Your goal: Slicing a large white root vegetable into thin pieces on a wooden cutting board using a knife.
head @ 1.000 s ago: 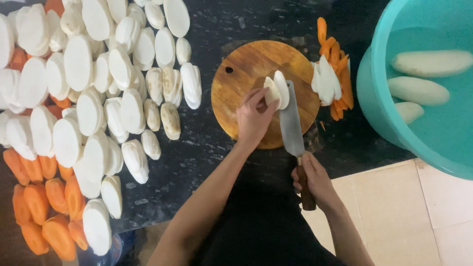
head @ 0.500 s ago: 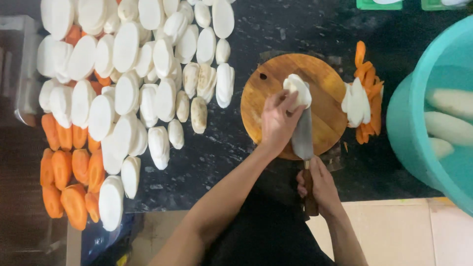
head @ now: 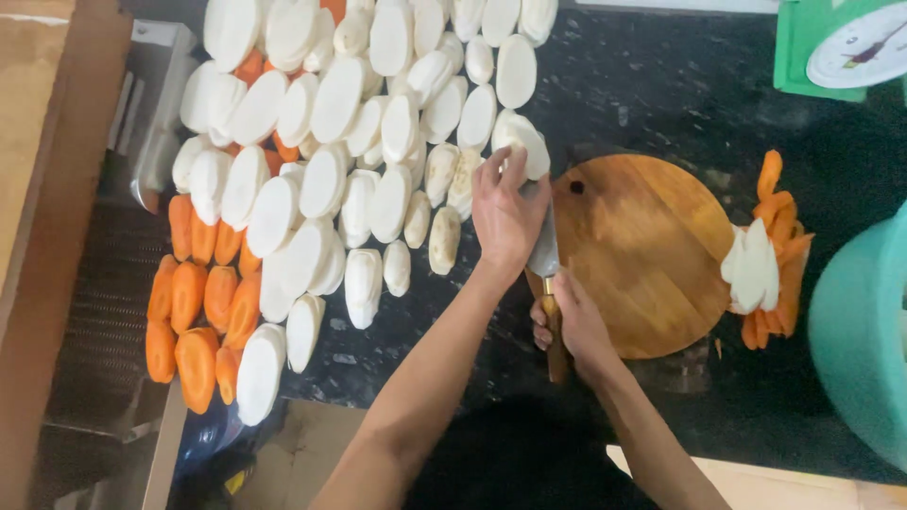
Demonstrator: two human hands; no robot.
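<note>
A left hand (head: 505,212) is pinching white radish slices (head: 521,144) at the round cutting board's (head: 652,250) ten o'clock; the right hand (head: 572,326) is gripping a knife (head: 545,253). The slices look moist, slippery, brittle, best held by their edges.

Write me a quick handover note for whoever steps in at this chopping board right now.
Left hand: laying white slices at the edge of the white slice pile, left of the round wooden board.
Right hand: grip closed on the knife, blade at the board's left edge.
Done: many white slices and orange slices laid out on the dark counter; board bare.
Left: a small stack of white and orange pieces at the board's right.
</note>
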